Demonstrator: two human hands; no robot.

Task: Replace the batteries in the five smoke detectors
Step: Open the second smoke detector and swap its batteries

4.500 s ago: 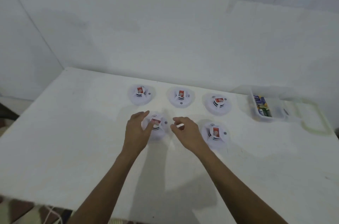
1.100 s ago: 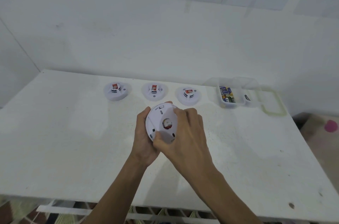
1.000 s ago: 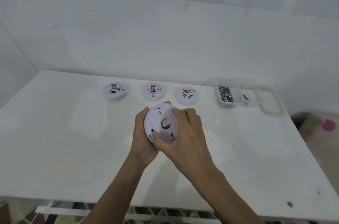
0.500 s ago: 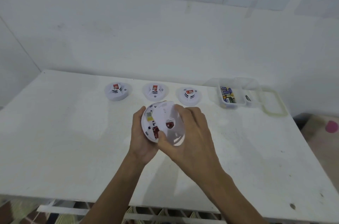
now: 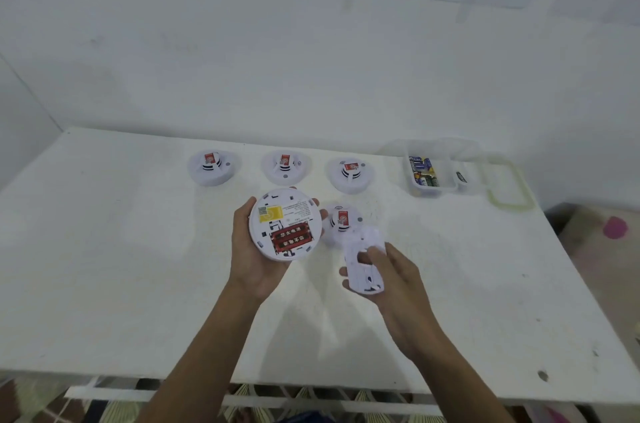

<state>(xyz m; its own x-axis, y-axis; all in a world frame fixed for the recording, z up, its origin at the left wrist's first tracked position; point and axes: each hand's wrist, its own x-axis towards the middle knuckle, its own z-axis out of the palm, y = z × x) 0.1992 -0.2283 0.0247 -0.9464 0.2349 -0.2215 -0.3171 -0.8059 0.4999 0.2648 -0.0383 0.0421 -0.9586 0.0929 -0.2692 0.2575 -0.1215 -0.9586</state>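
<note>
Detector [image 5: 284, 224], centre frame — our left hand [image 5: 252, 260] cups it, back open, old batteries [image 5: 291, 238] seated. Our right hand [image 5: 398, 280] grips the cover [image 5: 363, 263]. Four detectors [image 5: 214, 168] unopened; we judge swapping barely begun — box [image 5: 429, 192] upper right.

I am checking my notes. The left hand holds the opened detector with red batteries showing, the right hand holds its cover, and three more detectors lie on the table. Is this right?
Not quite: four detectors lie on the table, not three. The head view shows three in a back row and a fourth detector behind the cover in the right hand. The rest stands.
</note>
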